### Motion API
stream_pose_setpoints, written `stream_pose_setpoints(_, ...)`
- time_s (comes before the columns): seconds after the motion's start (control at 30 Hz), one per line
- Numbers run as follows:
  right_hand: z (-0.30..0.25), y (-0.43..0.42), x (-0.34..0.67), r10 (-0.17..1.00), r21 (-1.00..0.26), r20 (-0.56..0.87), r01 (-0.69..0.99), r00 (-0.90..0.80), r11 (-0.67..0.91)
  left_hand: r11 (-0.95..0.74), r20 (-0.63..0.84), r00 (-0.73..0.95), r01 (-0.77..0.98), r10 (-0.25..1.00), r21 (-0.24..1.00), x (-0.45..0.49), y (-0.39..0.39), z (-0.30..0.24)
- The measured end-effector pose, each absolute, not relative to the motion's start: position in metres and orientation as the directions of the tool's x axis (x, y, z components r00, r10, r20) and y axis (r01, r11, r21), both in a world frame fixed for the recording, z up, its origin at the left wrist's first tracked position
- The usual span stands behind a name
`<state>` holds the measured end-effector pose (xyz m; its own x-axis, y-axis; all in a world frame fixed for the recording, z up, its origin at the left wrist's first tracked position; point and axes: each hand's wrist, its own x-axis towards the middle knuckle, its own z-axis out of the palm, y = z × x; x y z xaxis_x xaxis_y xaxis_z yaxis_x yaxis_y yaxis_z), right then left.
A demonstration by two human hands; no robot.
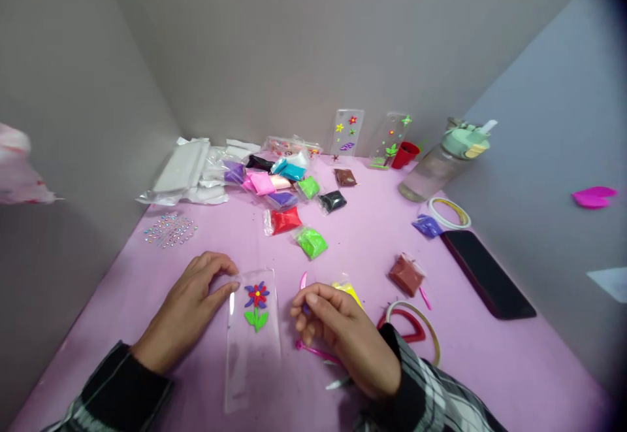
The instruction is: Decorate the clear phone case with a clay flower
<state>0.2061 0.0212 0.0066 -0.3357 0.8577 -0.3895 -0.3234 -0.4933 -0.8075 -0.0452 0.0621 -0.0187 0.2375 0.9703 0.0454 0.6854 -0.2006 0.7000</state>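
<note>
My left hand (189, 308) grips the upper left corner of a clear phone case (252, 370) lying flat on the pink table top (470, 366). A clay flower (256, 304) with purple petals, a red centre and green leaves is stuck on the case. My right hand (343, 334) is to the right of the case, its fingers closed around a small pink modelling tool (303, 282). A longer pink tool (316, 352) and a white tool tip (337, 383) lie partly under that hand. A yellow clay packet (347, 293) is partly hidden behind its fingers.
Several clay packets (284, 221) are spread across the table's far half, with a rhinestone sheet (170, 229) to their left. Decorated phone cases (346, 132), a red cup (405, 155) and a water bottle (443, 161) stand at the back. A black phone (487, 275) lies right.
</note>
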Motion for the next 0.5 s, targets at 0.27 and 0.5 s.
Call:
stream_pose_setpoints(0.27,0.006,0.021,0.209,0.903,-0.905,-0.339,-0.170,-0.266,-0.390,0.008,-0.061,0.110,0.428,0.992,0.904,-0.047,0.055,-0.006)
stream_pose_setpoints(0.5,0.005,0.018,0.209,0.919,-0.976,-0.204,0.143,-0.337,-0.164,-0.146,-0.034,0.241,0.689,0.970,0.710,-0.049,0.048,-0.013)
